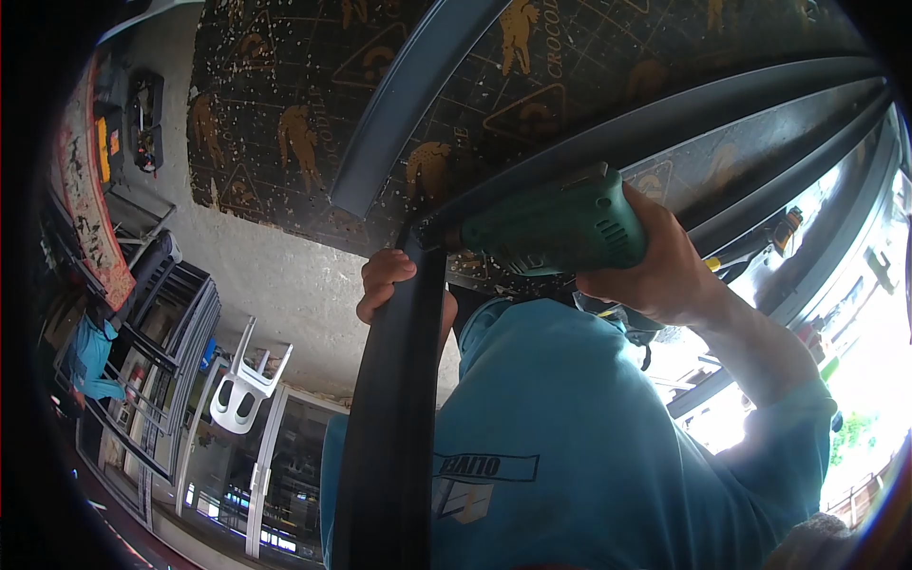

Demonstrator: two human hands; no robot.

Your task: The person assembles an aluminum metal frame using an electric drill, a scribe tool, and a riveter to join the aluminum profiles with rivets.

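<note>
My right hand (655,261) is closed round the rear of a green power drill (560,228), whose front points left. The drill's nose meets the end of a long dark metal profile (394,408); the bit itself is hard to make out. That profile runs down past my chest, and my left hand (385,282) is wrapped round it just below the drill, with part of the hand hidden behind it. Another dark profile (608,161) stretches from this end toward the upper right.
A black printed board (285,142) with pale chips carries a further grey profile (408,104). More long profiles (788,161) lie at right. On the left are a white plastic chair (245,394), a rack of dark frames (180,323) and a person in a blue shirt (93,356).
</note>
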